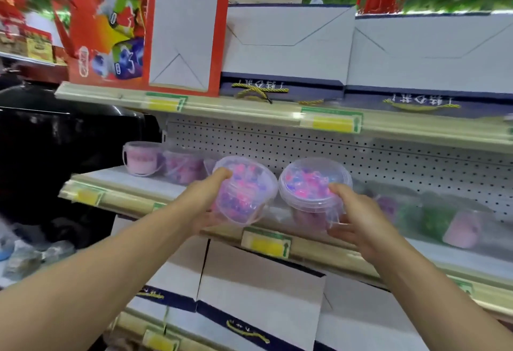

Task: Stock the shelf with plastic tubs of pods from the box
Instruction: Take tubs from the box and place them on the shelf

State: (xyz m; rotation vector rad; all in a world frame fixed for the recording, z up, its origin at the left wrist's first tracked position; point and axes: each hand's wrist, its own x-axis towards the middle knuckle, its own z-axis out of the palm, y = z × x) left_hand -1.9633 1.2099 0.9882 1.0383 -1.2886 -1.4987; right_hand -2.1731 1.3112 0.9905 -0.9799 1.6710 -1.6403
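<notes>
Each of my hands holds a clear plastic tub of pink and purple pods in front of the middle shelf (130, 177). My left hand (206, 200) grips the left tub (244, 192), thumb on its lid and fingers underneath. My right hand (358, 220) grips the right tub (312, 184) the same way. Both tubs are tilted with their lids toward me, above the shelf's front edge. More tubs (141, 157) stand at the shelf's back left, and further blurred tubs (460, 228) stand to the right. The box is not in view.
A perforated back panel (361, 161) closes the shelf behind. The upper shelf (222, 107) carries red and white gift boxes (183, 36). White and navy boxes (261, 295) fill the lower shelf. Yellow price tags (268, 245) line the shelf edges. A dark bin stands left.
</notes>
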